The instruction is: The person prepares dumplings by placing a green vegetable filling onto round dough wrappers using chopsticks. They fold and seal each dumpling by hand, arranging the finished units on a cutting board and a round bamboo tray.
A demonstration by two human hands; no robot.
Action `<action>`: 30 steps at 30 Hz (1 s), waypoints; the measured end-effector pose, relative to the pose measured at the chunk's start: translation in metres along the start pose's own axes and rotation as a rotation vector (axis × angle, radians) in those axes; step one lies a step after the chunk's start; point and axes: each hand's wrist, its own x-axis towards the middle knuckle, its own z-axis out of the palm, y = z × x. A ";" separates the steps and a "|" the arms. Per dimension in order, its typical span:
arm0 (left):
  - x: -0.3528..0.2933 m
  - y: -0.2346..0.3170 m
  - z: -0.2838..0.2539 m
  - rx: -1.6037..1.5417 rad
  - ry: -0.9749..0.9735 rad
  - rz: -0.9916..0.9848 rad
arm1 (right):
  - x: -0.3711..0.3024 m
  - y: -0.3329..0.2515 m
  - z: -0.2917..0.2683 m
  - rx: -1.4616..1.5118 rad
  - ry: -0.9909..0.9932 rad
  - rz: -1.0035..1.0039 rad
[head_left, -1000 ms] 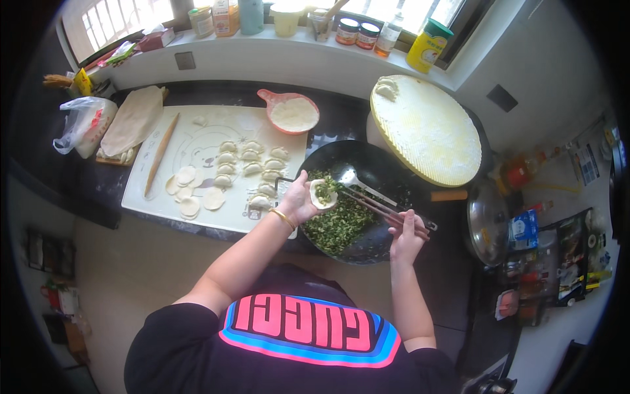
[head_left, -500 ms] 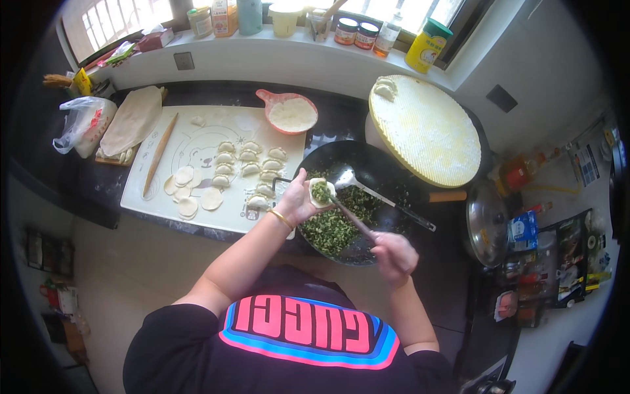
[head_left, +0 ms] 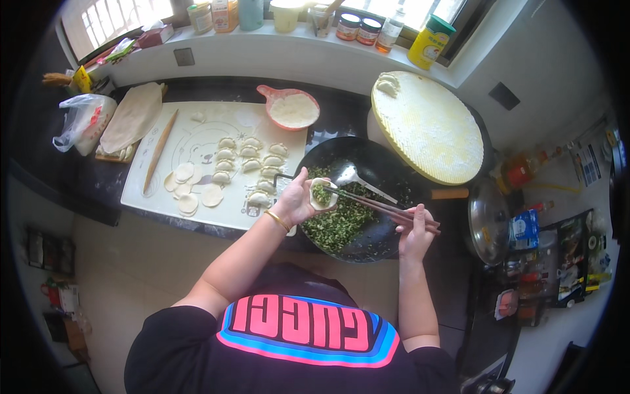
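Observation:
My left hand (head_left: 294, 200) cradles a round dumpling wrapper (head_left: 323, 194) over the near-left part of a black wok. Chopped green filling (head_left: 321, 192) lies in the wrapper's middle. In my right hand (head_left: 416, 233) is a pair of brown chopsticks (head_left: 377, 205), their tips at the filling. Below, the wok (head_left: 367, 249) holds a heap of chopped green filling (head_left: 338, 226) and a metal spatula (head_left: 361, 182). Left of the wok, rows of folded dumplings (head_left: 250, 157) and several flat wrappers (head_left: 187, 190) rest on a pale mat (head_left: 146, 194).
A rolling pin (head_left: 161, 151) lies at the mat's left, beside a rolled dough sheet (head_left: 134, 118) and a plastic bag (head_left: 85, 121). A red strainer-like bowl of flour (head_left: 293, 110) stands behind. At right are a round yellow tray (head_left: 430, 128) with a few dumplings and a glass lid (head_left: 488, 222).
My right hand has shifted right and slightly up, and the chopsticks now lie at a flatter angle with their two sticks visible. My left hand stays nearly in place.

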 end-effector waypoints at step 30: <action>-0.012 0.005 0.002 0.094 -0.048 -0.145 | 0.014 0.022 -0.023 0.041 -0.156 0.242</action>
